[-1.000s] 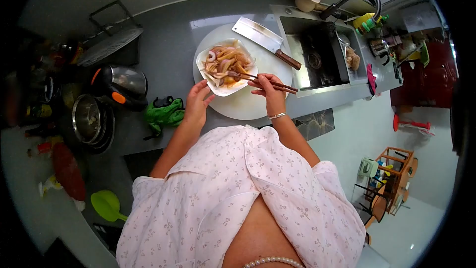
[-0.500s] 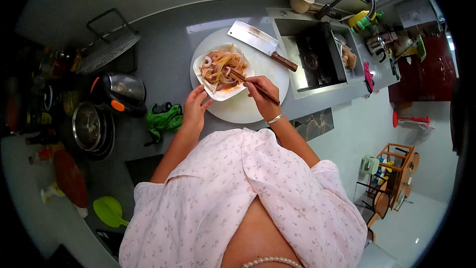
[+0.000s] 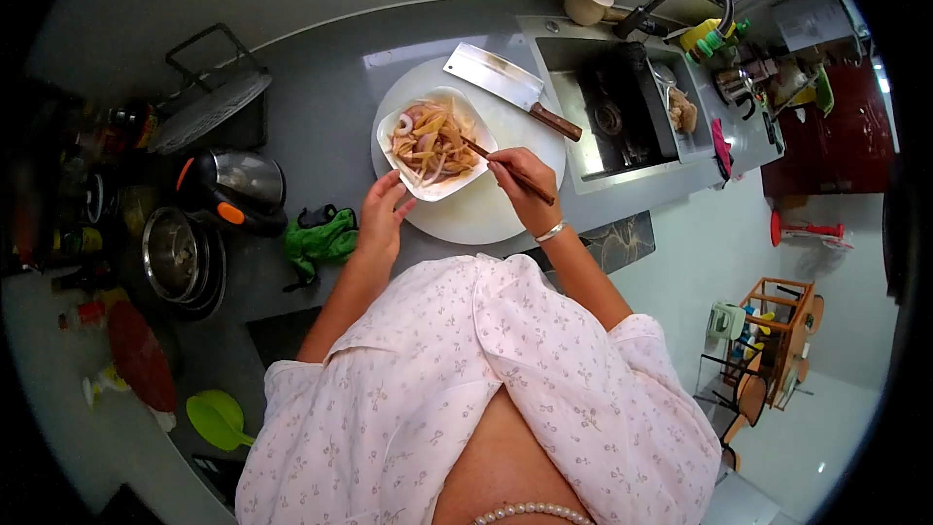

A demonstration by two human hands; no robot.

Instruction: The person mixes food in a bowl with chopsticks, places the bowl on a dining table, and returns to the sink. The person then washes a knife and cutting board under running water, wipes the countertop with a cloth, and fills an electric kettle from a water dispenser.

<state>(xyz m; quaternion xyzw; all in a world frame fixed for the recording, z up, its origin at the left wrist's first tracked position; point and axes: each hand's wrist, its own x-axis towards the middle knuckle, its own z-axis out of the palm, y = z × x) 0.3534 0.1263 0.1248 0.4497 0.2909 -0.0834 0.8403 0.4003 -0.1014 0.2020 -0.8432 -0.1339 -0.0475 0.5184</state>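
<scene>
smooth grey surface (image 3: pixel 311 78) runs along a grey wall, with a rectangular steel sink (image 3: pixel 569 87) set into it on the right. a round white cutting board (image 3: pixel 486 216) lies flat near the edge, and on its left part sits a white squarish bowl (image 3: pixel 467 110) of brown-stained sliced onion (image 3: pixel 431 144). the left hand (image 3: pixel 382 211) is at the bowl's near left edge, its fingers loosely curved and apart; the fingertips lie right against the rim, though whether they press on it i cannot tell. the right hand (image 3: pixel 526 192) is just beside the bowl's right edge, fingers clamped on slim dark brown chopsticks (image 3: pixel 475 147), which slant leftward over the rim, their tips among the onion. so the onion lies between the two hands, just beyond both sets of fingers. past the bowl, a broad steel cleaver with a brown wooden handle (image 3: pixel 496 76) rests across the board's far right part. a crumpled green cloth (image 3: pixel 328 235) lies left of the left hand.
</scene>
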